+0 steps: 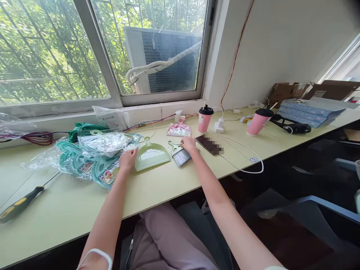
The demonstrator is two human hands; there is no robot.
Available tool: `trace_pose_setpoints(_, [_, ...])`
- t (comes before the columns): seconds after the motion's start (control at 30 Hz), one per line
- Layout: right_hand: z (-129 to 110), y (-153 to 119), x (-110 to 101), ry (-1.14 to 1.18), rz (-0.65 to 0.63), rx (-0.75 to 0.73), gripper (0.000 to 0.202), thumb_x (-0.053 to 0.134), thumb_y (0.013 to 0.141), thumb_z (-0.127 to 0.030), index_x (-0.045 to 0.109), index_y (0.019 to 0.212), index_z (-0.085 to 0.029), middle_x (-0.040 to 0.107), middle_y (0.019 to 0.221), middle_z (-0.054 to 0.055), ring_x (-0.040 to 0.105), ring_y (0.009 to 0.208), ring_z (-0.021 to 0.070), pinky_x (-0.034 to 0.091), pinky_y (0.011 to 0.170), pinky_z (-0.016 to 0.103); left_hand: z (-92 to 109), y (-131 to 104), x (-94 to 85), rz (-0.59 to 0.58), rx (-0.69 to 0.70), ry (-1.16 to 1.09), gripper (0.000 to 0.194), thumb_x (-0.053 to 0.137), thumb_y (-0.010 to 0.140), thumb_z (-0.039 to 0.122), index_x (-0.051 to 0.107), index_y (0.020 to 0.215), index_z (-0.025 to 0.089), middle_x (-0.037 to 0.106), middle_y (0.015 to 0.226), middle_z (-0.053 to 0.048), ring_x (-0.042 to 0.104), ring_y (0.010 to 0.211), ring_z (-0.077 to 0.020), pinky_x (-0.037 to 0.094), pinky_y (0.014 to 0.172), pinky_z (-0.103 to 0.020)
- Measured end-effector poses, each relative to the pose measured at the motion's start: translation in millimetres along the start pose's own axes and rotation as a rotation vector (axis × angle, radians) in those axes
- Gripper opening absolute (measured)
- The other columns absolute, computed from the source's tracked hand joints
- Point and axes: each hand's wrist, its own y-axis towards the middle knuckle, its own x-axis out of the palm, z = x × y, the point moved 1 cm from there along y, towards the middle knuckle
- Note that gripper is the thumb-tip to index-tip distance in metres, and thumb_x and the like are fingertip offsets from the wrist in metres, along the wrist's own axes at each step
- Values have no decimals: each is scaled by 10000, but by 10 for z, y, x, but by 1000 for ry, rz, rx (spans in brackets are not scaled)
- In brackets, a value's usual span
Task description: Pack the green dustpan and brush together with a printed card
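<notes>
My left hand (128, 159) is closed at the left rim of a pale green dustpan (152, 154), which lies flat on the table with its handle pointing to the window. To the right of the pan, my right hand (189, 145) grips the side of a small green hand brush (181, 155) with grey-white bristles. The bristles face the front of the table. My fingers partly cover the brush. Left of my left hand lies a pile of bagged teal dustpan sets (104, 168). A pink dustpan set (179, 129) in clear wrapping rests behind the brush.
A phone (208, 144) on a white cable lies right of my right hand. Two pink cups (205, 119) with black lids and straws stand farther right, near a charger (219, 126). At far left is a screwdriver (24, 203). Blue boxes (306, 112) are stacked at the right.
</notes>
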Motion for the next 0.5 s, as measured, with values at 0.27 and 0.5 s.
trace_pose_setpoints(0.27, [115, 348, -122, -19, -175, -110, 204, 806, 690, -265, 766, 881, -208, 747, 1039, 70, 648, 1055, 238, 433, 881, 306, -73, -28, -10, 77, 39, -82, 537, 341, 908, 546, 750, 933, 199, 737, 930, -125, 629, 971, -310, 393, 704, -319])
trace_pose_setpoints(0.5, [471, 375, 173, 556, -109, -185, 246, 796, 684, -310, 725, 871, -167, 743, 916, 64, 663, 868, 196, 485, 824, 312, -3, -17, 69, 79, 117, -31, 300, 572, 818, 442, 747, 864, 203, 735, 886, -82, 633, 872, -264, 397, 724, -313])
